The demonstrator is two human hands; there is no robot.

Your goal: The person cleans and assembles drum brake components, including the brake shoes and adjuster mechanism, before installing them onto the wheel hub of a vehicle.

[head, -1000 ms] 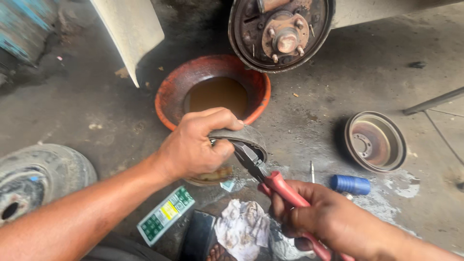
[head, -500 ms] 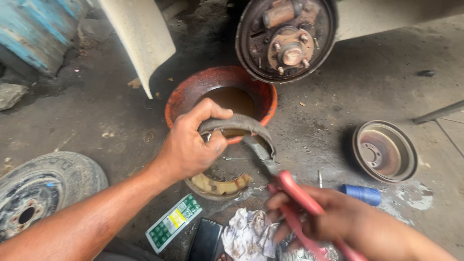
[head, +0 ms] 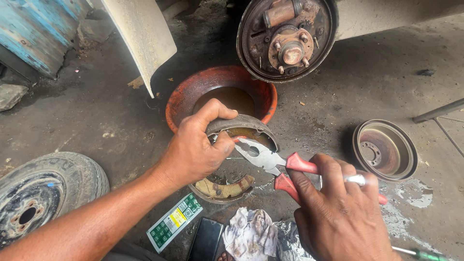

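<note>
Brake shoe (head: 241, 124) gripped, pliers (head: 270, 159) at its end near the spring.

Drum (head: 385, 149) already off and lying on the floor, hub (head: 290, 38) bare; second shoe (head: 224, 188) below on the ground, refitting not yet begun. Left hand (head: 193, 150) clamped on the upper shoe, right hand (head: 338, 212) closed around red handles. Compared with half a second earlier: pliers raised, nose now closer to left thumb.

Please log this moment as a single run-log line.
left hand: grips curved brake shoe | right hand: holds red-handled pliers, tips at shoe end | below: second brake shoe | behind: orange basin
</note>
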